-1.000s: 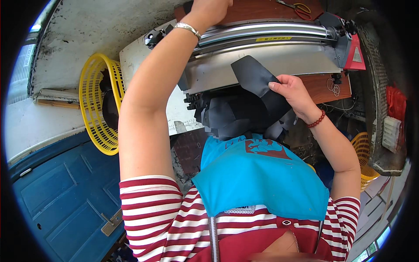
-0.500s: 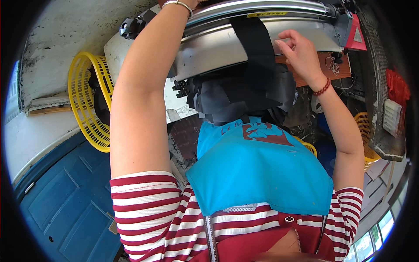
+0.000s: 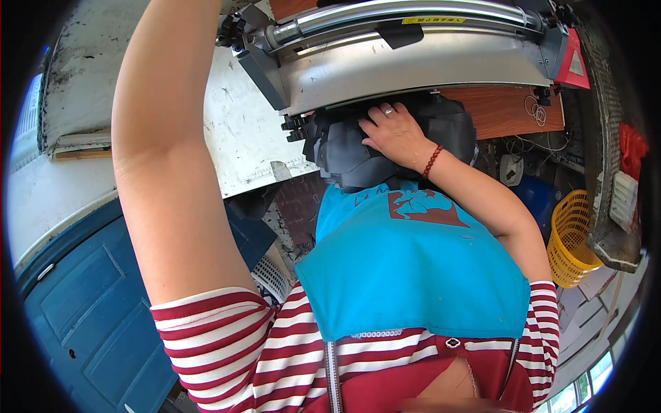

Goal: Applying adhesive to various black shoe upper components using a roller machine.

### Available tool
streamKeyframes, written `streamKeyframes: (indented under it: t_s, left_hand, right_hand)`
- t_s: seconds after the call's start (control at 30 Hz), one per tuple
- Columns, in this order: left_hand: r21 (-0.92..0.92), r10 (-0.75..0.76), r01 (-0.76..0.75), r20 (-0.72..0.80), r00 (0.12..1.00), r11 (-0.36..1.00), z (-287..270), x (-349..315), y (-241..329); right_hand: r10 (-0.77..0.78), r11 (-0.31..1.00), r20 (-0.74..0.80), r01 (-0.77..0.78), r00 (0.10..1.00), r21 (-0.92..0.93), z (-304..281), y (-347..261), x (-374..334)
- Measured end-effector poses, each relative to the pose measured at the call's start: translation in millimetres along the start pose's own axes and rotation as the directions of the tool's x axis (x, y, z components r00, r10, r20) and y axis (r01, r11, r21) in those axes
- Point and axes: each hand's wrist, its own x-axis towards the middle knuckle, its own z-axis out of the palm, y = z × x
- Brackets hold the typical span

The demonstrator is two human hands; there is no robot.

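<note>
My right hand (image 3: 399, 138) rests on a heap of black fabric pieces (image 3: 337, 155), its fingers apart and slightly bent. A ring and a red bead bracelet show on it. The heap lies against my blue apron (image 3: 413, 268), under the front edge of a roller machine (image 3: 385, 65) with a sloping metal plate. A short black strip end (image 3: 401, 34) pokes out below the machine's rollers. My left forearm (image 3: 169, 82) stretches up past the machine's left end, and the left hand is beyond the upper edge.
A brown wooden tabletop (image 3: 502, 110) with a loose white cord extends behind the heap at right. At left are a stained white table (image 3: 241, 138) and a blue panelled door (image 3: 103, 310). A yellow basket (image 3: 571, 241) stands low at right beside a grey ledge (image 3: 613, 241).
My right hand came down from the metal plate onto the heap. The long black strip has mostly gone from the plate. My left arm swung left and farther up; the left yellow basket no longer shows.
</note>
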Motion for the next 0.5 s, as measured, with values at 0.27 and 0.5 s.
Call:
streamKeyframes:
  t_s: [0.27, 0.5]
  left_hand:
    - [0.405, 0.431, -0.334, -0.176, 0.885, 0.851, 4, -24, 17]
    - [0.500, 0.310, -0.204, -0.136, 0.941, 0.841, 26, 7, -56]
  right_hand:
    - [-0.024, 0.992, -0.135, 0.007, 0.991, -0.127, 14, -10, 4]
    - [-0.010, 0.986, 0.134, 0.032, 0.991, -0.161, 7, -15, 16]
